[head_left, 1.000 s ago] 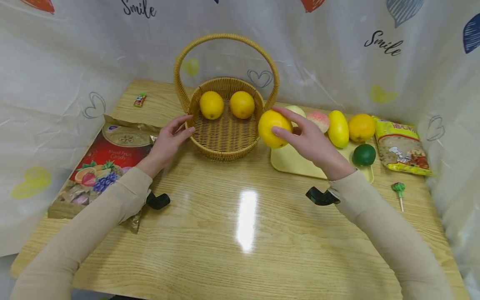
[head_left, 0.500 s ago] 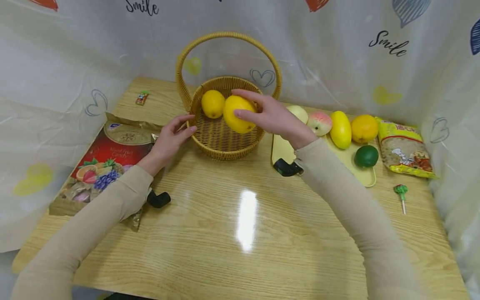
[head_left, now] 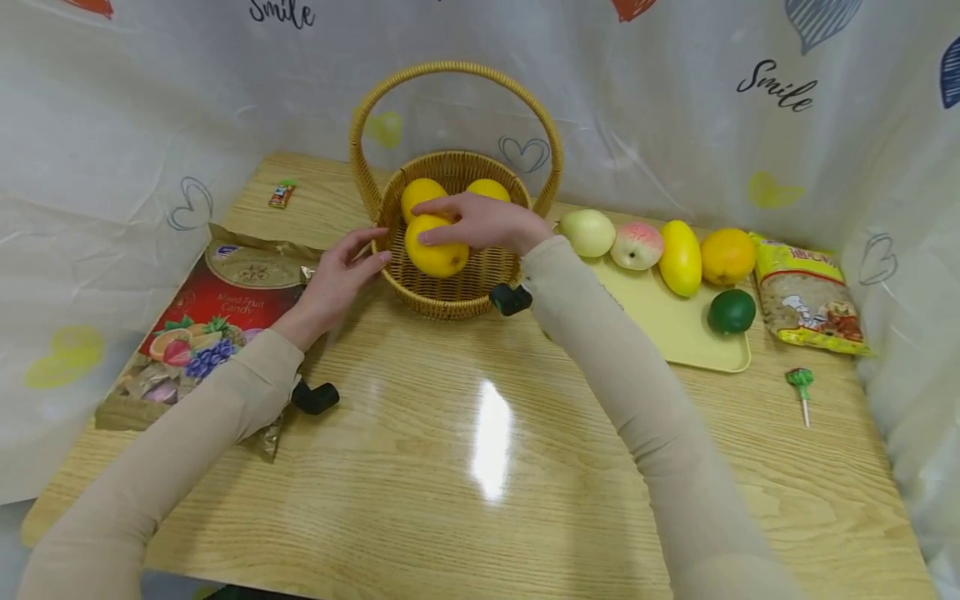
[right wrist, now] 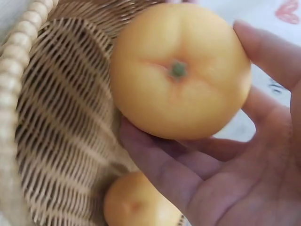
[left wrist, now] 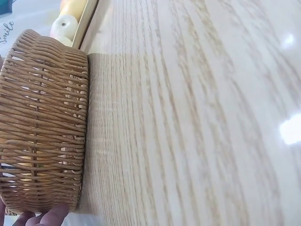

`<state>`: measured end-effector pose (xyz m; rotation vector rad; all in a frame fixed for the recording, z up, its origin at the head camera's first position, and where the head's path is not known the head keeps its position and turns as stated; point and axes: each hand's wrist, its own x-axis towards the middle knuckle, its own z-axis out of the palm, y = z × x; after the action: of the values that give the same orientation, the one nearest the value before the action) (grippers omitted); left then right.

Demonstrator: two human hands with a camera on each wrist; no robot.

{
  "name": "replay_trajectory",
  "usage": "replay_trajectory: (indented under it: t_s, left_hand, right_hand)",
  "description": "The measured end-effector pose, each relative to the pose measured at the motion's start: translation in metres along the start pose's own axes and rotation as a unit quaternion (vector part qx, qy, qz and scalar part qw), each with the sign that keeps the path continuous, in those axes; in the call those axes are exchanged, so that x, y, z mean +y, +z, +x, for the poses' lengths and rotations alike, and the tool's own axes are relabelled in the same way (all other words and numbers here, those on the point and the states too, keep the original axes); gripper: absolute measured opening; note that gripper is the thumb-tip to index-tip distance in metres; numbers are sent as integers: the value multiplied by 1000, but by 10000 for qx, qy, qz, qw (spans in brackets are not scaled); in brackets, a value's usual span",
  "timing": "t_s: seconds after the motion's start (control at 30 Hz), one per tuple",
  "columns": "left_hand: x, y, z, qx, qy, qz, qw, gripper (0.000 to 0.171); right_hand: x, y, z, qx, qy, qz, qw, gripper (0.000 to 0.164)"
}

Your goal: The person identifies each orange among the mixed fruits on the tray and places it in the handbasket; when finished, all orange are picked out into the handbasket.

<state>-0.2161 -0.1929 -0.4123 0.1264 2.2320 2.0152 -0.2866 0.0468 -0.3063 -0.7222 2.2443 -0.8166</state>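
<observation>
The held orange (head_left: 435,247) is yellow-orange with a green stem spot; the basket (head_left: 442,310) is golden tan, ribbed by its weave. Pale wood grain patterns the desk (head_left: 390,500), the tray (head_left: 693,346) is pale yellow, the peach (head_left: 636,247) cream blushed pink, the candy bag (head_left: 232,304) red and gold with printed fruit

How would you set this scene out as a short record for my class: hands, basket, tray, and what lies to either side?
Right hand: grips an orange inside or just above the basket
Left hand: holds the basket's left side
In basket: two more oranges
On or against tray: pale fruit, peach, yellow fruit, another orange, green fruit
Left of basket: candy bag, small sweet
Right of tray: yellow packet, lollipop
Surface: wooden table
</observation>
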Motion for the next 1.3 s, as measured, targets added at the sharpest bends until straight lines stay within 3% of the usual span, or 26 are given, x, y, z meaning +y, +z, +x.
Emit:
replay_trajectory:
  t_s: [0.33, 0.5, 0.57, 0.77, 1.1, 1.3]
  left_hand:
    - [-3, -2, 0, -69, 82, -4, 9999, 57]
    - [-2, -2, 0, -59, 48, 12, 10000, 56]
    - [-1, -1, 0, -49, 36, -18, 10000, 55]
    - [-1, 0, -1, -9, 31, -139, 9999, 53]
    - [-3, -1, 1, 49, 71, 38, 10000, 54]
    - [-3, 0, 1, 38, 85, 20, 10000, 54]
  right_hand:
    - [-1, 16, 24, -910, 217, -513, 9943, 68]
    - [2, 18, 24, -1272, 501, 26, 9906, 69]
    - [3, 18, 23, -1238, 503, 88, 9910, 69]
    - [7, 19, 25, -791, 48, -631, 9949, 69]
    - [7, 21, 20, -730, 113, 57, 9973, 67]
    - [7, 22, -3, -59, -517, -407, 9978, 61]
